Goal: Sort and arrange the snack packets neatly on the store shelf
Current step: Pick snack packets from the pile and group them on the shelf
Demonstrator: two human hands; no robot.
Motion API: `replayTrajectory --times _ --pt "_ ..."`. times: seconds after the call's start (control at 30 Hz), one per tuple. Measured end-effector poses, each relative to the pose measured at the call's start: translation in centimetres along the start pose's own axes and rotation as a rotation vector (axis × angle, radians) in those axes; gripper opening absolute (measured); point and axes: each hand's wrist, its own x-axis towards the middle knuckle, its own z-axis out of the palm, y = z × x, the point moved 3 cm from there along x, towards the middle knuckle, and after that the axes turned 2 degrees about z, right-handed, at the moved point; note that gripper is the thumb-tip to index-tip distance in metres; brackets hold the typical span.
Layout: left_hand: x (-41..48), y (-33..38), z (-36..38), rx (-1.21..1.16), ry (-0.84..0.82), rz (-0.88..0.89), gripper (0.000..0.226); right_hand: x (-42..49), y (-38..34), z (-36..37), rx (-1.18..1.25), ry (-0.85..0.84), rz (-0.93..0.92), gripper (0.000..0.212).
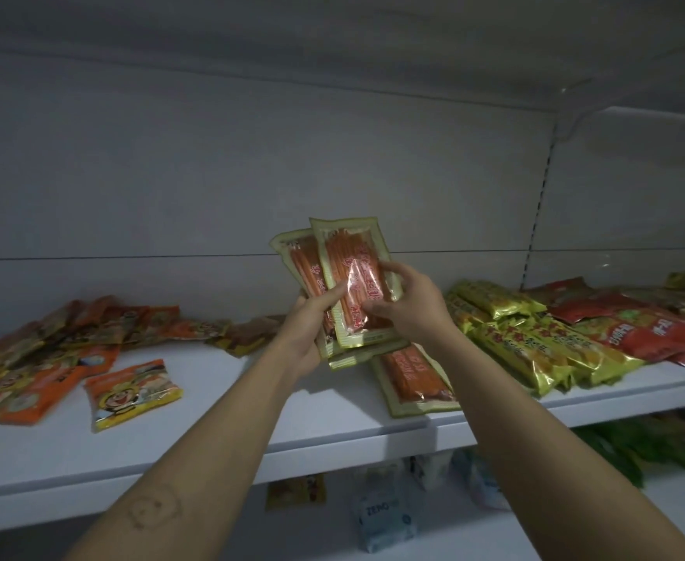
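We are holding a small fan of clear, green-bordered plastic packets of orange-red sticks (300, 257) up in front of the grey back panel (251, 176), just above the white flat shelf (251, 406). Our left hand (304, 334) is gripping the fan from below, its fingers curling round the lower left edge while one finger is lying across the front. Our right hand (409, 305) is pinching the front packet (353, 249) at its right edge, with the thumb pressing on the face (how many packets are in the fan we cannot tell). The front packet is standing nearly upright and overlapping the one behind it, which is tilting to the left.

One more packet of the same kind (413, 382) is lying flat on the shelf just under our hands. To its right, shiny gold-yellow foil packets (535, 350) are lying in a loose heap, touching glossy red packets (656, 330) further right. To the left, well apart from our hands, orange cartoon-faced packets (29, 358) are lying in a jumble, and a single orange packet (132, 392) is lying alone nearer the front edge. Brown packets (251, 334) are lying at the back, beside our left wrist. On the lower shelf a white-and-blue pouch (385, 516) and green packets (636, 451) are showing.
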Motion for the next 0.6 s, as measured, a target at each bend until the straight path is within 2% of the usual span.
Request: replayTrajectory --times 0.17,0.4,0.6 --pt "1.0 -0.8 1.9 -0.002 -0.074 -0.022 0.047 1.5 2.1 -2.1 0.048 0.096 -0.002 0.065" --pt "3.2 -1.8 3.6 0.113 0.036 0.035 0.052 3.5 3.1 -4.3 -0.071 0.095 -0.038 0.061" --pt "4.5 -3.0 3.6 0.1 0.072 0.017 0.048 4.9 5.0 -4.7 -0.102 0.074 0.015 0.054"
